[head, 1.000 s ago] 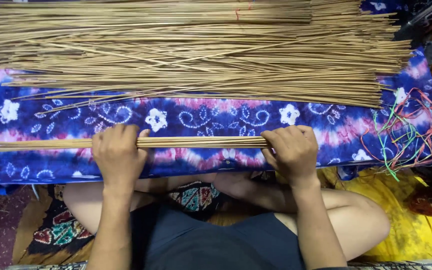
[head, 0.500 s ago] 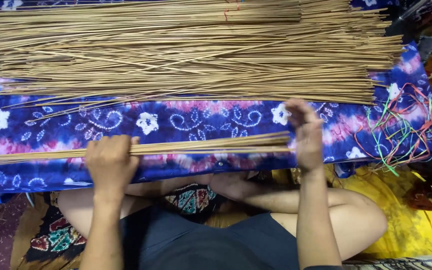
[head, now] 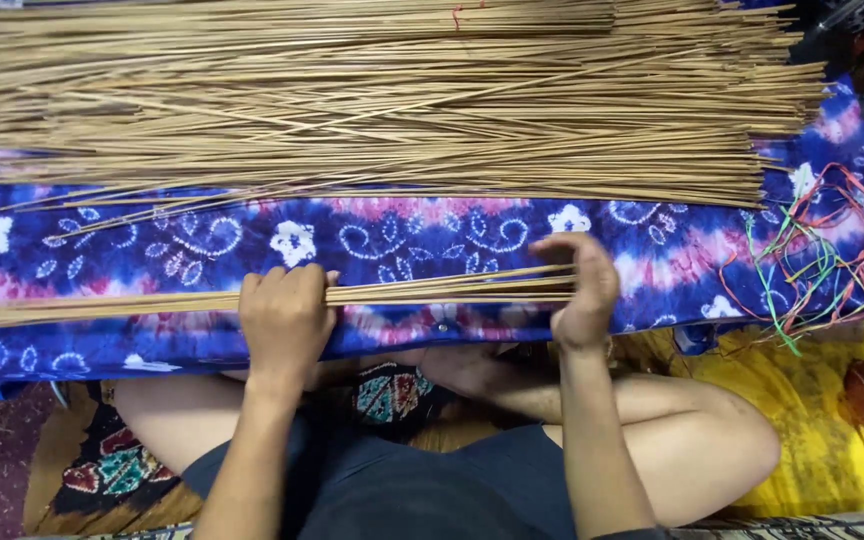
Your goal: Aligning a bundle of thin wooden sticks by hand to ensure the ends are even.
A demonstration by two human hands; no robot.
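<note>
At the bottom of the frame a person sits cross-legged in dark shorts [head: 422,490], knees spread to either side. Just above the lap, the left hand [head: 287,320] is curled into a fist around a small bundle of thin tan sticks [head: 432,290], which lies level across the lower middle of the frame and runs off toward the left edge. The right hand [head: 577,290] is cupped against the bundle's right end, fingers bent over the stick tips and palm pressed flat to them.

The bundle rests on a blue, pink and white tie-dyed cloth [head: 152,245] with flower and swirl patterns, stretching across the middle of the frame. At the right of that cloth lies a loose tangle of coloured threads [head: 812,255], red, green and yellow, well apart from both hands. A yellow cloth [head: 832,420] shows at the lower right.

Farthest away, across the whole top of the frame, a large heap of long sticks [head: 382,100] lies spread on the cloth.
</note>
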